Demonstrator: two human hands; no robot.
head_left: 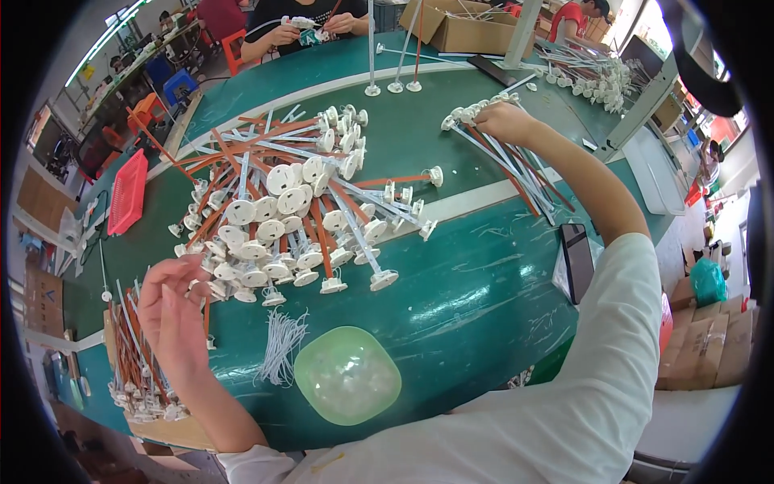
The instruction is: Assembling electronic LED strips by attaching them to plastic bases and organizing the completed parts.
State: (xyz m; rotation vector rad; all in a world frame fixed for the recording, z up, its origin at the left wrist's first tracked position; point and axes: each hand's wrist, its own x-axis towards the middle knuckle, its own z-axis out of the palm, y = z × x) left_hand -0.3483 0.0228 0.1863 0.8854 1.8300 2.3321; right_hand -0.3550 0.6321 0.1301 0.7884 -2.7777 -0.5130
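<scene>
My right hand [506, 123] reaches to the far right of the table, fingers closed at the white disc heads of a small bundle of brown and silver strips [516, 171]. It seems to pinch one strip by its head; the exact grip is partly hidden. At the left, my left hand [173, 315] is raised with its fingers apart and curved, beside the front left edge of a large pile of similar disc-headed strips [278, 206]. Its fingertips are close to some discs, and nothing clearly sits in its grasp.
Near me are a green translucent bowl [347, 375] with pale contents and a bundle of white cords [282, 347]. A phone [576, 262] lies right, a red basket [127, 192] left. More strips [145, 363] stand lower left. Across the table a co-worker's hands [310, 31] handle something white.
</scene>
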